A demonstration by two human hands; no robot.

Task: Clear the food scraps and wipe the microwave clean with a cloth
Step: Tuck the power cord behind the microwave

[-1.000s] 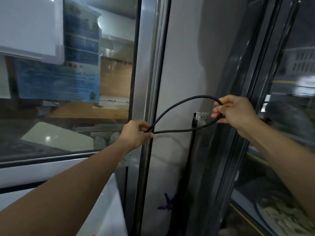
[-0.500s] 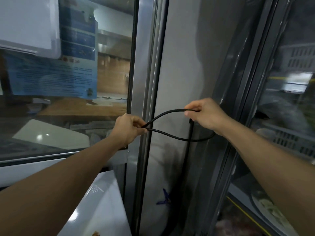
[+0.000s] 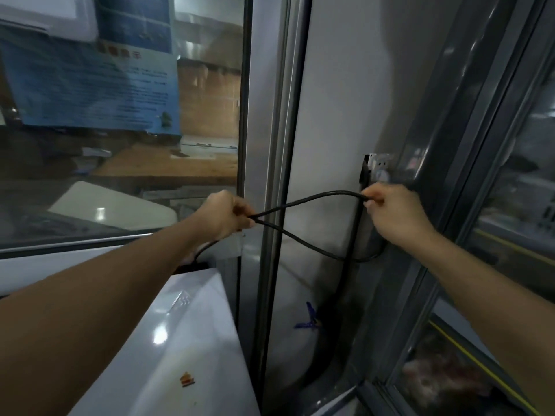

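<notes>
Both hands, left hand [image 3: 223, 216] and right hand [image 3: 396, 211], gripping looped black cord [image 3: 303, 202]; could yank loose from wall socket [image 3: 379, 169] (cord taut).

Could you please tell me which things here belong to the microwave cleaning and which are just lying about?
In use:
black cord, held by left hand and right hand
white microwave top
wall socket

Lying about:
blue poster
blue mark
</notes>
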